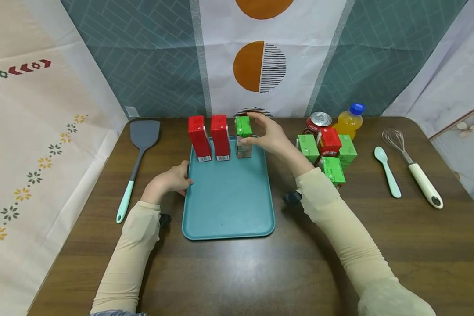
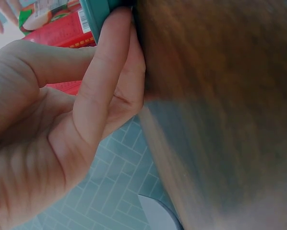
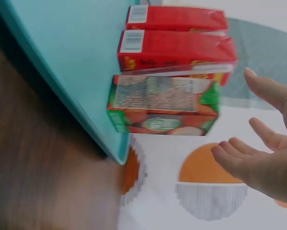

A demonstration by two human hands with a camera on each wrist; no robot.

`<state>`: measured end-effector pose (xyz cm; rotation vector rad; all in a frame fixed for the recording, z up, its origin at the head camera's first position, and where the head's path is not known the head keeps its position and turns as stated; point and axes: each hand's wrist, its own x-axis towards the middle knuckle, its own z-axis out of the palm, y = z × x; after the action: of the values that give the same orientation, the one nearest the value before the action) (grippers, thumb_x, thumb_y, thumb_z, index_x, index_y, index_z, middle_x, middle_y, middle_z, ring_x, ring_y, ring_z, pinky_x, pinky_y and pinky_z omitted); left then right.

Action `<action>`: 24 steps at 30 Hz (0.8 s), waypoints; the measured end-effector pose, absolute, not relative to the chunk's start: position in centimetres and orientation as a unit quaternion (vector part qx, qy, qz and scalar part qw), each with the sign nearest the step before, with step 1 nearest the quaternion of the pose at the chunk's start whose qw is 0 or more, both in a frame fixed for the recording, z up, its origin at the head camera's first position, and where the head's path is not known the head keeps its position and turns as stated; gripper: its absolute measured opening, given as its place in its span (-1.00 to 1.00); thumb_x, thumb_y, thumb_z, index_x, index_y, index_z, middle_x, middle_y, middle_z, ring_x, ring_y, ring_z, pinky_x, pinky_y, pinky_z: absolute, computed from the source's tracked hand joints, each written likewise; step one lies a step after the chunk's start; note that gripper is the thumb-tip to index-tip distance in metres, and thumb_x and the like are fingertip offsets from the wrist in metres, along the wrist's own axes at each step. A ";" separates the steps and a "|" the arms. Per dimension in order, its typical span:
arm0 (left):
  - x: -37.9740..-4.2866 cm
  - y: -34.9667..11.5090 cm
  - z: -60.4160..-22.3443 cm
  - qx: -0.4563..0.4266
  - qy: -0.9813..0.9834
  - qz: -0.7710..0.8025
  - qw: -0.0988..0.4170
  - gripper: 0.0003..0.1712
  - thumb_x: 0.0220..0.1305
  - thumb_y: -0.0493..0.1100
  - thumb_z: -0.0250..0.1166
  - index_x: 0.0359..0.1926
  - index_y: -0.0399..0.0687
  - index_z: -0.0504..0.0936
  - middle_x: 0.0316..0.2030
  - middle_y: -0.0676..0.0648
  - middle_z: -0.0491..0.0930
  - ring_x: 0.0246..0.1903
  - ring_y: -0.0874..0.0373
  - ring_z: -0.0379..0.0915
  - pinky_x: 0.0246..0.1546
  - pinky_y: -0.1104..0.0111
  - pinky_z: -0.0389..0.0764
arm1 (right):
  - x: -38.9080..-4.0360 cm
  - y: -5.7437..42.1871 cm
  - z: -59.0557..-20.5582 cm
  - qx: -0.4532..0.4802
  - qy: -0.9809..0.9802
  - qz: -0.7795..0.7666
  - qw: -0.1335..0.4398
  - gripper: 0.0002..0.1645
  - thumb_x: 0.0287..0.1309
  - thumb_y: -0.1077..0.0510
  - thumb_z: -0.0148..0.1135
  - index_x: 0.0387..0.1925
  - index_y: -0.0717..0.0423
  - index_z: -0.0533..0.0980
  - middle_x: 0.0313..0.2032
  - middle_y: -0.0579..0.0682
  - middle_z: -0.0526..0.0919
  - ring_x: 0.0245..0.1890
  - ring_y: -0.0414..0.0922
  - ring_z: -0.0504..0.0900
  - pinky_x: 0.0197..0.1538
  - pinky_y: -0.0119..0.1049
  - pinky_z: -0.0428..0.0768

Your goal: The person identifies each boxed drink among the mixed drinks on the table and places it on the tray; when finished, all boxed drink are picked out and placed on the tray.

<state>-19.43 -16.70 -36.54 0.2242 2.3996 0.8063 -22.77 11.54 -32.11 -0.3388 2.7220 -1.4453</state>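
Observation:
At the left edge of a teal tray (image 1: 228,197), my left hand (image 1: 173,179) grips the rim; its fingers (image 2: 102,81) curl under the edge in the left wrist view. Two upright red drink cartons (image 1: 200,139) (image 1: 220,138) stand at the tray's far end. Beside them, toward the far right corner, stands a green-topped juice carton (image 1: 244,127) with a fruit print. My right hand (image 1: 271,137) is beside this carton. In the right wrist view the thumb and fingers of the right hand (image 3: 266,139) are spread, apart from the carton (image 3: 162,105).
Right of the tray stand several green cartons (image 1: 333,170), a red carton (image 1: 329,141), a soda can (image 1: 319,122) and an orange drink bottle (image 1: 348,122). Farther right lie a mint spoon (image 1: 388,172) and a whisk (image 1: 414,171). A spatula (image 1: 139,153) lies at the left.

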 end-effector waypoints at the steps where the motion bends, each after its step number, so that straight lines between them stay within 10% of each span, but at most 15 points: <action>1: -19.4 -16.7 -36.5 0.087 0.903 0.302 0.294 -0.26 0.20 -0.33 0.01 0.25 -0.37 -0.24 -0.07 -0.39 0.30 -0.39 0.02 0.50 -0.48 0.33 0.59 | -22.2 11.8 -31.8 -0.115 0.877 -0.467 0.015 -0.10 -0.27 -0.09 0.36 0.19 -0.28 0.17 0.19 -0.23 0.21 0.21 -0.20 0.16 0.15 -0.24 0.30; 12: -19.4 -16.8 -36.5 0.085 0.904 0.298 0.296 -0.25 0.20 -0.31 0.02 0.25 -0.38 -0.24 -0.08 -0.37 0.33 -0.43 0.07 0.51 -0.46 0.33 0.58 | -15.1 16.2 -27.6 -0.194 0.856 -0.469 -0.101 -0.42 -0.10 0.22 0.28 0.04 0.17 0.37 0.05 -0.01 0.40 0.08 -0.12 0.34 0.12 -0.18 0.34; 18: -19.5 -16.9 -36.6 0.087 0.902 0.305 0.294 -0.26 0.21 -0.33 0.00 0.25 -0.37 -0.25 -0.08 -0.38 0.32 -0.41 0.05 0.51 -0.48 0.33 0.59 | -14.8 21.9 -28.6 -0.165 0.874 -0.435 -0.140 -0.46 -0.10 0.15 0.29 0.02 0.00 0.42 0.02 -0.13 0.43 0.01 -0.18 0.40 0.05 -0.18 0.40; 24: -19.6 -16.8 -36.7 0.087 0.901 0.307 0.295 -0.26 0.20 -0.33 0.00 0.25 -0.36 -0.24 -0.12 -0.36 0.32 -0.40 0.04 0.50 -0.48 0.33 0.59 | -13.8 25.8 -28.6 -0.165 0.864 -0.441 -0.176 -0.45 -0.20 0.35 0.31 -0.04 0.18 0.45 -0.03 0.04 0.46 -0.02 -0.24 0.41 -0.04 -0.49 0.42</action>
<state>-19.57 -16.83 -36.70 0.2313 2.3972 0.8170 -13.82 25.81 -28.56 -0.5849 3.0692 -1.5670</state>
